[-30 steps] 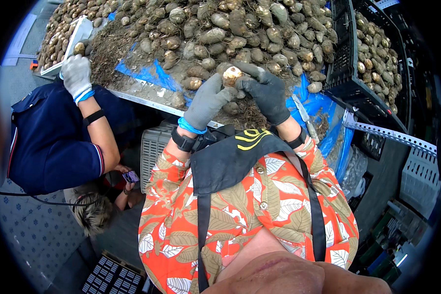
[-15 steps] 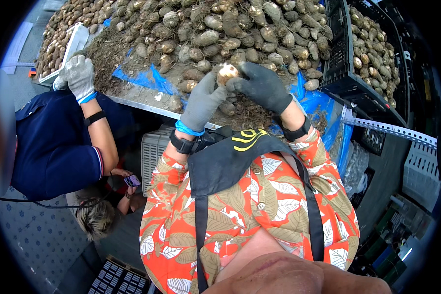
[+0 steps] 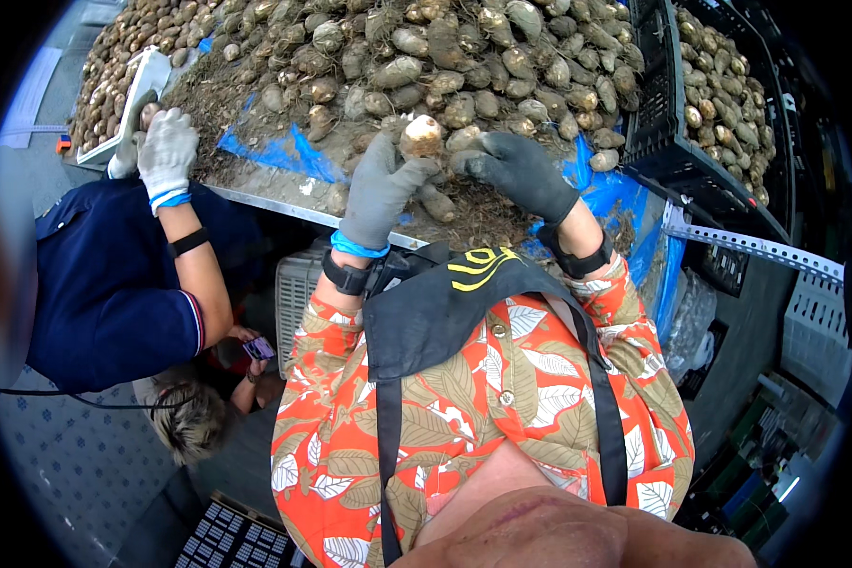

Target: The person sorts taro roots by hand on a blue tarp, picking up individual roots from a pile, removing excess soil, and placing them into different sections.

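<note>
My left hand (image 3: 379,189), in a grey glove, grips a brown taro corm (image 3: 421,139) whose pale, bare end points up. My right hand (image 3: 525,175), in a darker glove, is just to the right, its fingers bent together and apart from that corm. Another corm (image 3: 464,139) lies right by its fingertips; whether they touch it, or hold something small, I cannot make out. Below, between my hands, a longer corm (image 3: 436,204) rests among loose roots and soil. Beyond both hands rises a large heap of hairy taro corms (image 3: 398,71).
A black crate (image 3: 655,123) full of corms stands at the right. Blue plastic sheeting (image 3: 303,156) shows under the dirt. On the left, a co-worker's gloved hand (image 3: 168,156) works beside a white tray (image 3: 142,95). A grey crate (image 3: 298,293) sits below the table's metal edge.
My hands have drawn apart, the right one moving away to the right. The corm stays in my left hand, slightly further left. The co-worker's hand has shifted right.
</note>
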Demonstrator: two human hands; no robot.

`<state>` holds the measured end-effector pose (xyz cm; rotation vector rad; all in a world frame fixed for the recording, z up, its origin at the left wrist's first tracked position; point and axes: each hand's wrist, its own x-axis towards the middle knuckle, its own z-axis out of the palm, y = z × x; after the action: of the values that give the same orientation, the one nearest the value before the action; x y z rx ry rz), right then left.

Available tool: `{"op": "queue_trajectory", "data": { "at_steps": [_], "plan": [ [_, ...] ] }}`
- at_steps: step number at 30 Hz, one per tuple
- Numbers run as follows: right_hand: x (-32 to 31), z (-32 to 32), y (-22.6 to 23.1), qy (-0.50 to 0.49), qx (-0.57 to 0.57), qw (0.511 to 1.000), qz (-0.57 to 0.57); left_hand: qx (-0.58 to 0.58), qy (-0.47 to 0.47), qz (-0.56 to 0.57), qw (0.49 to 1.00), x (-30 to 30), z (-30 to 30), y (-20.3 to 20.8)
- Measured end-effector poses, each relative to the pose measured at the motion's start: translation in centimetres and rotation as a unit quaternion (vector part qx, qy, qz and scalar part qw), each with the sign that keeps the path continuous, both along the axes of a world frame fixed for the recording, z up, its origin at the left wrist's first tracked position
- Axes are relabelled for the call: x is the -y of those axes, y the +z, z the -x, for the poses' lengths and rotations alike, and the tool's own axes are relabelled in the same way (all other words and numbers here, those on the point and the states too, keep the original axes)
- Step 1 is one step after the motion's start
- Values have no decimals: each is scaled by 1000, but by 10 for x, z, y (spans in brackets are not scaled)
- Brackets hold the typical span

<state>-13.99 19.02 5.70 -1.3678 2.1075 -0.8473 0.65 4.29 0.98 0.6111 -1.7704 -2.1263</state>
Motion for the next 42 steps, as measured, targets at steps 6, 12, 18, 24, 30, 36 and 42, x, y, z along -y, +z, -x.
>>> {"op": "queue_trajectory", "data": {
  "at_steps": [6,12,18,24,30,36,42],
  "plan": [
    [17,-8,-7,72,-222,969,82,2,36,410,912,-2,2,-4],
    [7,27,-31,-19,190,934,301,8,-31,231,972,2,-1,-1],
    [7,25,-21,-21,232,965,124,-61,-66,-7,996,-5,-3,14],
    [24,-5,-32,14,285,943,173,11,32,351,936,-8,-2,5],
    [22,-16,-34,20,276,950,145,-39,170,484,857,-3,7,-4],
    [16,-5,-14,66,403,891,199,91,144,349,921,28,-6,-26],
    [17,39,-34,114,175,977,-41,119,131,302,937,49,-35,-45]
  ]
}}
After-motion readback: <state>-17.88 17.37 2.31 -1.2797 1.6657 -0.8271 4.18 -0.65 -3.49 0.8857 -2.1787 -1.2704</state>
